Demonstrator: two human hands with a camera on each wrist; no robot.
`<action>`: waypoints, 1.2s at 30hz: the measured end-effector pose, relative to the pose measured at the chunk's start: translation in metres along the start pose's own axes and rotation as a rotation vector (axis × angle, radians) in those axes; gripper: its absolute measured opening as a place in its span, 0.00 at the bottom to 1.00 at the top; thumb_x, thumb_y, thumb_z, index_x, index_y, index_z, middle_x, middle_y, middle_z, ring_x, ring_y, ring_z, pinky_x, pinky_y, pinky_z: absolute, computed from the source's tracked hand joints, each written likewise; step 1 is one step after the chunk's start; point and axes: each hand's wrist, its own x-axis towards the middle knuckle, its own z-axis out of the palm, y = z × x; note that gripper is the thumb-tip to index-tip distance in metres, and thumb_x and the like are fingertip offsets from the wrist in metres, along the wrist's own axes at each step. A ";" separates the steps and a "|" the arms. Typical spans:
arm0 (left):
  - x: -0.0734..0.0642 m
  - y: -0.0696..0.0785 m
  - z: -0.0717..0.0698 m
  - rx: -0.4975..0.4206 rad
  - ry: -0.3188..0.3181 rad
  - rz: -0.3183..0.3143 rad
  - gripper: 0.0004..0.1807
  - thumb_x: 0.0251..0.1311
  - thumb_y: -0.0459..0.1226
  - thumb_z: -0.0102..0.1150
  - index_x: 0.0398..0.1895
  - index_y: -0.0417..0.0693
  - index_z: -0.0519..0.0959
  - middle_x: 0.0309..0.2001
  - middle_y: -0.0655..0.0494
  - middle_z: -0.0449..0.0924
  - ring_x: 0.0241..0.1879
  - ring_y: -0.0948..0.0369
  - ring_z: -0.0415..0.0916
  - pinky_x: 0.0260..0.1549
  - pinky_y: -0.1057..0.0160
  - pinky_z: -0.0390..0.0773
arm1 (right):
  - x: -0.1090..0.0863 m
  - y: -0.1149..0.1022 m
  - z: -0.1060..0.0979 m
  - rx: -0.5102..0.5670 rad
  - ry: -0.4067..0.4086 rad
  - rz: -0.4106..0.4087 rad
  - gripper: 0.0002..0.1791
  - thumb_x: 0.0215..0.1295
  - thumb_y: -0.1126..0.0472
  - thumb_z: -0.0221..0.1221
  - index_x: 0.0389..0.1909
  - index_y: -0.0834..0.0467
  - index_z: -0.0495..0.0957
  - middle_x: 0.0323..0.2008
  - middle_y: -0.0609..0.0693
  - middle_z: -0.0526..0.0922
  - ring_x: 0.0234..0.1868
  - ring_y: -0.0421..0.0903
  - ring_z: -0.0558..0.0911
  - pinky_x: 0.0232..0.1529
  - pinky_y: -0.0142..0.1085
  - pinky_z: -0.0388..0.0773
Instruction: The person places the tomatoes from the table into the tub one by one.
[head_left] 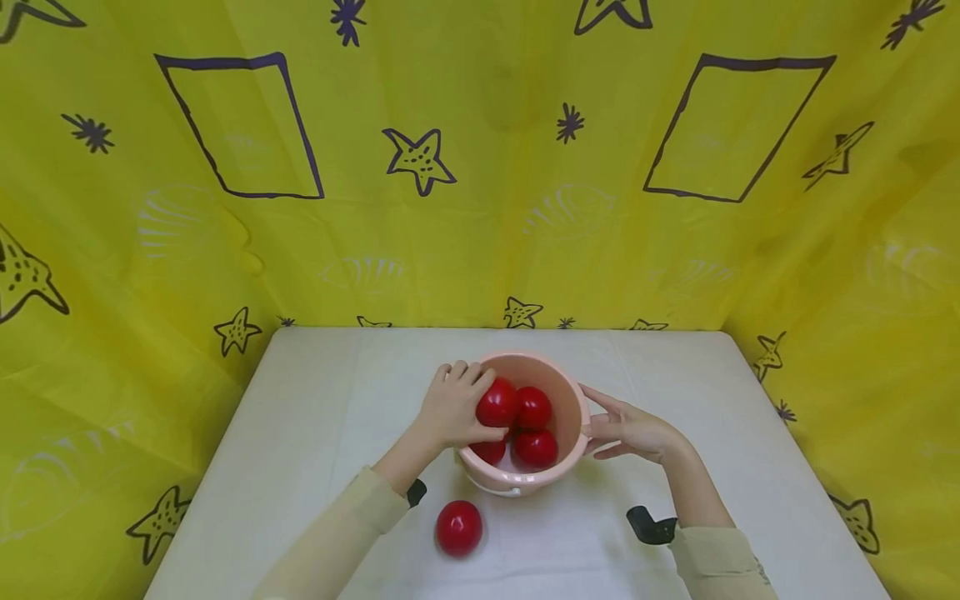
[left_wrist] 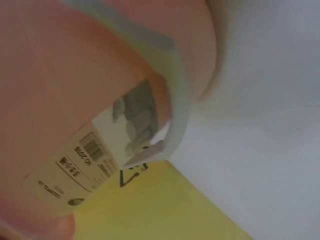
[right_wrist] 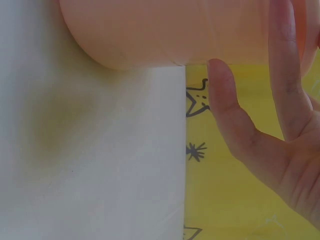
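A pink bucket [head_left: 567, 379] stands on the white table with its rim up. Three shiny red balls, among them a right-hand one [head_left: 536, 450], lie inside it. My left hand [head_left: 454, 408] reaches over the bucket's left rim and grips another red ball [head_left: 497, 403] between thumb and fingers, within the opening. At the bucket's right side, my right hand [head_left: 630, 427] rests its extended fingers and thumb against the outer wall. The left wrist view shows the bucket's label [left_wrist: 75, 170] and pale handle [left_wrist: 176, 100]; the left hand's grip is hidden there.
One more red ball [head_left: 459, 529] sits on the white table [head_left: 322, 467] in front of the bucket. A yellow curtain [head_left: 480, 233] with starfish drawings hangs behind the table and along both sides. Dark straps [head_left: 651, 527] are at the wrists.
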 end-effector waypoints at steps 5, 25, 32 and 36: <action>0.015 0.011 0.004 0.059 -0.152 0.132 0.42 0.39 0.64 0.60 0.58 0.56 0.67 0.54 0.55 0.69 0.55 0.57 0.62 0.57 0.51 0.64 | 0.001 0.001 -0.001 -0.008 0.000 0.008 0.42 0.64 0.58 0.53 0.72 0.53 0.39 0.47 0.66 0.78 0.41 0.53 0.82 0.47 0.52 0.76; 0.024 0.043 0.017 0.399 -0.449 0.472 0.43 0.39 0.62 0.63 0.64 0.74 0.61 0.63 0.60 0.62 0.62 0.60 0.57 0.61 0.56 0.59 | -0.001 0.000 0.000 -0.002 0.007 0.005 0.43 0.63 0.58 0.54 0.72 0.54 0.38 0.48 0.66 0.77 0.40 0.52 0.82 0.48 0.54 0.74; 0.021 0.045 0.014 0.479 -0.455 0.485 0.44 0.37 0.58 0.68 0.64 0.78 0.60 0.64 0.61 0.60 0.62 0.61 0.56 0.60 0.58 0.60 | -0.002 -0.001 0.000 -0.002 0.013 0.007 0.42 0.63 0.58 0.54 0.72 0.54 0.39 0.47 0.66 0.78 0.40 0.52 0.82 0.48 0.54 0.75; 0.021 0.044 0.013 0.479 -0.467 0.484 0.44 0.37 0.56 0.69 0.63 0.79 0.60 0.65 0.63 0.59 0.63 0.61 0.54 0.61 0.58 0.59 | -0.001 -0.001 0.001 -0.005 0.013 0.013 0.43 0.63 0.57 0.54 0.72 0.54 0.39 0.47 0.65 0.78 0.40 0.52 0.82 0.48 0.53 0.75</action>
